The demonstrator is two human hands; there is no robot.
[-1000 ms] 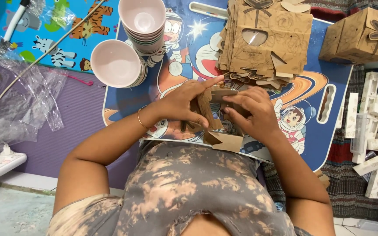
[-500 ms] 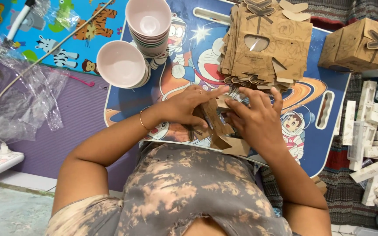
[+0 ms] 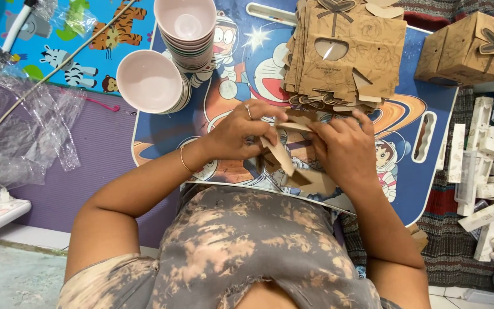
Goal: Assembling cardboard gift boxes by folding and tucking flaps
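Both your left hand (image 3: 238, 134) and right hand (image 3: 341, 149) grip the brown cardboard box blank (image 3: 281, 154), just below the stack of flat blanks (image 3: 344, 51). Press each fold slowly and straight.

The brown cardboard box blank (image 3: 284, 154) is thin kraft card printed with a faint floral pattern, partly folded, with loose flaps sticking out at angles. It is held between the left hand (image 3: 238, 133) and the right hand (image 3: 344, 150), just above the near edge of the blue cartoon-printed lap table (image 3: 430, 103). One pointed flap juts down and toward the person, while another lies flat below the right hand.
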